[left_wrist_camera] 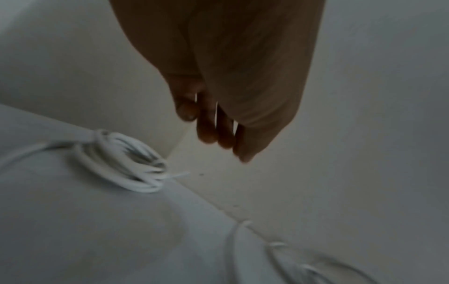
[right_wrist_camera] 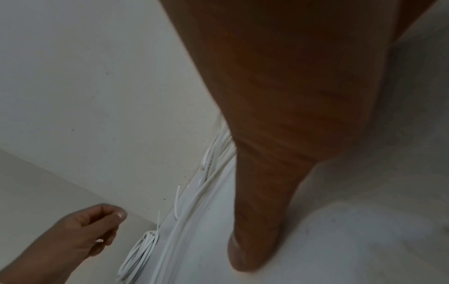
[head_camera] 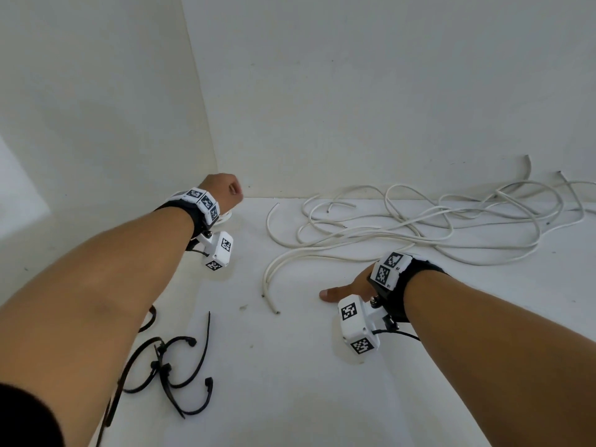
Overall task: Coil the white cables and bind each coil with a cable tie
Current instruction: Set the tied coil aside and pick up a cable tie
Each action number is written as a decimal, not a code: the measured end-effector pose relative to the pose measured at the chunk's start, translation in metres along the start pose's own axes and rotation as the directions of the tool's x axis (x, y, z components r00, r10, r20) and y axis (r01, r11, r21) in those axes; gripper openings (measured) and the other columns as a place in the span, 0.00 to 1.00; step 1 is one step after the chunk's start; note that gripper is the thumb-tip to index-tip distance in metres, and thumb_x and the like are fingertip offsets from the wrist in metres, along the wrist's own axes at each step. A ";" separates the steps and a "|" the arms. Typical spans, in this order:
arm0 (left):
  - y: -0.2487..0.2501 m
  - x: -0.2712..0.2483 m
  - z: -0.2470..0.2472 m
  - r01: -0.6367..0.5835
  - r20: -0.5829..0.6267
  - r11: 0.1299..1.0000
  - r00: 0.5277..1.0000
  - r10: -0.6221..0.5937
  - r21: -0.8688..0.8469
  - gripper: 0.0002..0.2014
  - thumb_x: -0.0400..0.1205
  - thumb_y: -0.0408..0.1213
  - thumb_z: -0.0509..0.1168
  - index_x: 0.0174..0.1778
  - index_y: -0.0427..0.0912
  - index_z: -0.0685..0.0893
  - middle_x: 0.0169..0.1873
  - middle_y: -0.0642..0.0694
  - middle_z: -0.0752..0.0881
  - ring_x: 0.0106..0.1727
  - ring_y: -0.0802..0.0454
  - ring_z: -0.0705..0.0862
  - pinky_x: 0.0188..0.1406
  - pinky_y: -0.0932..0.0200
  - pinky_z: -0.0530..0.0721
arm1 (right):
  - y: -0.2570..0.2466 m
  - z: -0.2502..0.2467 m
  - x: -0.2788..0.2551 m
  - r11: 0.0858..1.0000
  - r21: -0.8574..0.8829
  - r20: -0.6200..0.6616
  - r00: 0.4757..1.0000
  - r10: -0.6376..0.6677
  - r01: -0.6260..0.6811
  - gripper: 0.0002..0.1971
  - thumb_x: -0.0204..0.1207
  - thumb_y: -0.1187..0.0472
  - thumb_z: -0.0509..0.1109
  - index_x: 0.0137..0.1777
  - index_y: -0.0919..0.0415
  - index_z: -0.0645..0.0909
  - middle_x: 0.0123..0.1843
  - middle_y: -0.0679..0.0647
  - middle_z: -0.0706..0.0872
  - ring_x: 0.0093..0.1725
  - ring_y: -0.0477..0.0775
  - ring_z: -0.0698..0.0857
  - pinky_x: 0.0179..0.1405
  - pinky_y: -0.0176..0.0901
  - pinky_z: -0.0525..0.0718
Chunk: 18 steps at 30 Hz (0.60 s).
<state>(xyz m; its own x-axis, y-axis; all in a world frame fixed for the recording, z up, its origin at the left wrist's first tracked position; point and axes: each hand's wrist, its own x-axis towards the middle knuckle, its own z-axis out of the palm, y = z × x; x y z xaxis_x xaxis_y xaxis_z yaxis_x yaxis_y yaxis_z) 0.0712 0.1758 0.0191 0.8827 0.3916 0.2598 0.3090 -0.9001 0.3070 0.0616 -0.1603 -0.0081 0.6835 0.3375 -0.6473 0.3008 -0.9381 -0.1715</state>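
A small coil of white cable point(left_wrist_camera: 121, 163) lies on the white table by the wall corner, with a thin white tail sticking out of it. My left hand point(head_camera: 225, 190) hovers just above the coil point(head_camera: 226, 217), its fingers point(left_wrist_camera: 218, 134) hanging loosely curled with nothing in them. Several loose white cables point(head_camera: 419, 227) sprawl in a tangle along the back wall. My right hand point(head_camera: 351, 285) rests on the table in front of that tangle, thumb stretched flat on the surface; its other fingers are hidden. Several black cable ties point(head_camera: 174, 366) lie near the front left, partly under my left forearm.
White walls close the table at the back and left, meeting in a corner point(head_camera: 216, 169) just behind the coil. Two cut cable ends point(head_camera: 271, 304) point toward the front, left of my right thumb. The right wrist view shows the coil point(right_wrist_camera: 138, 255) beside the long strands point(right_wrist_camera: 194, 192).
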 end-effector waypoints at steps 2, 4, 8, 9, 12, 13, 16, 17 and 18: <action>0.030 -0.015 -0.005 -0.086 0.099 0.995 0.991 0.090 -0.041 0.05 0.79 0.39 0.72 0.45 0.43 0.88 0.45 0.45 0.88 0.45 0.47 0.85 0.46 0.62 0.76 | 0.001 0.001 -0.002 1.000 -0.005 -0.021 1.000 0.000 0.000 0.43 0.70 0.23 0.62 0.69 0.59 0.78 0.60 0.58 0.81 0.57 0.57 0.80 0.60 0.43 0.74; 0.059 -0.032 -0.002 -0.152 0.219 0.986 0.962 0.162 -0.064 0.05 0.78 0.41 0.74 0.45 0.44 0.89 0.42 0.46 0.89 0.35 0.54 0.84 0.39 0.64 0.77 | 0.002 0.003 -0.005 1.000 0.010 -0.028 1.000 0.009 -0.009 0.40 0.70 0.23 0.61 0.63 0.58 0.79 0.57 0.57 0.80 0.56 0.56 0.79 0.61 0.43 0.74; 0.100 -0.070 0.018 -0.266 0.395 0.962 0.879 0.265 -0.053 0.06 0.78 0.41 0.73 0.47 0.44 0.91 0.41 0.49 0.91 0.34 0.56 0.87 0.30 0.69 0.79 | 0.007 0.007 -0.014 1.000 -0.014 -0.079 0.997 -0.003 0.002 0.42 0.67 0.20 0.60 0.61 0.57 0.80 0.61 0.57 0.83 0.57 0.58 0.80 0.59 0.45 0.73; 0.107 -0.077 0.023 -0.280 0.415 0.959 0.869 0.269 -0.035 0.07 0.78 0.41 0.73 0.49 0.45 0.91 0.43 0.50 0.91 0.37 0.56 0.88 0.33 0.68 0.80 | 0.008 0.008 -0.017 0.999 -0.048 -0.106 0.994 -0.004 -0.002 0.46 0.65 0.17 0.59 0.64 0.57 0.81 0.64 0.57 0.84 0.58 0.59 0.80 0.59 0.46 0.73; 0.119 -0.093 0.035 -0.292 0.423 0.955 0.873 0.244 0.051 0.13 0.77 0.41 0.74 0.57 0.45 0.90 0.50 0.49 0.89 0.50 0.52 0.87 0.48 0.63 0.82 | 0.013 0.012 -0.023 0.995 -0.101 -0.170 0.985 -0.019 0.002 0.49 0.66 0.17 0.56 0.72 0.56 0.80 0.73 0.59 0.79 0.70 0.61 0.78 0.65 0.51 0.70; 0.121 -0.096 0.038 -0.284 0.422 0.956 0.877 0.229 0.072 0.15 0.77 0.41 0.74 0.59 0.45 0.89 0.52 0.48 0.89 0.53 0.51 0.86 0.52 0.60 0.83 | 0.014 0.013 -0.026 0.996 -0.084 -0.175 0.984 -0.031 0.016 0.47 0.69 0.19 0.57 0.73 0.57 0.78 0.76 0.60 0.77 0.72 0.61 0.76 0.67 0.50 0.69; 0.124 -0.102 0.045 -0.257 0.406 0.961 0.893 0.194 0.107 0.17 0.77 0.39 0.73 0.62 0.45 0.87 0.56 0.46 0.87 0.57 0.48 0.85 0.58 0.55 0.84 | 0.020 0.016 -0.030 0.998 -0.027 -0.195 0.979 -0.066 0.062 0.42 0.70 0.23 0.62 0.70 0.58 0.81 0.77 0.62 0.74 0.67 0.60 0.78 0.62 0.44 0.70; 0.125 -0.104 0.046 -0.252 0.400 0.960 0.897 0.186 0.121 0.15 0.77 0.38 0.72 0.60 0.45 0.88 0.56 0.46 0.88 0.57 0.48 0.85 0.57 0.56 0.84 | 0.022 0.017 -0.030 0.997 -0.009 -0.208 0.975 -0.073 0.073 0.42 0.69 0.23 0.63 0.68 0.58 0.81 0.76 0.62 0.74 0.68 0.60 0.78 0.64 0.43 0.72; 0.126 -0.106 0.047 -0.251 0.396 0.959 0.900 0.180 0.135 0.13 0.77 0.37 0.71 0.57 0.45 0.89 0.56 0.47 0.88 0.56 0.48 0.85 0.54 0.58 0.83 | 0.024 0.018 -0.030 0.997 0.007 -0.214 0.974 -0.071 0.074 0.41 0.69 0.24 0.64 0.68 0.58 0.81 0.75 0.62 0.74 0.70 0.60 0.77 0.69 0.45 0.72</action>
<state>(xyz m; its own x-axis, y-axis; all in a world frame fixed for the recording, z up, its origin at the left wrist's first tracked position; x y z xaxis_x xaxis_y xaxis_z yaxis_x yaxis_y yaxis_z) 0.0335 0.0116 -0.0129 0.9906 0.1154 -0.0739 0.1229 -0.9868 0.1056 0.0366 -0.1940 -0.0062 0.7873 0.4116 -0.4592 0.3457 -0.9112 -0.2240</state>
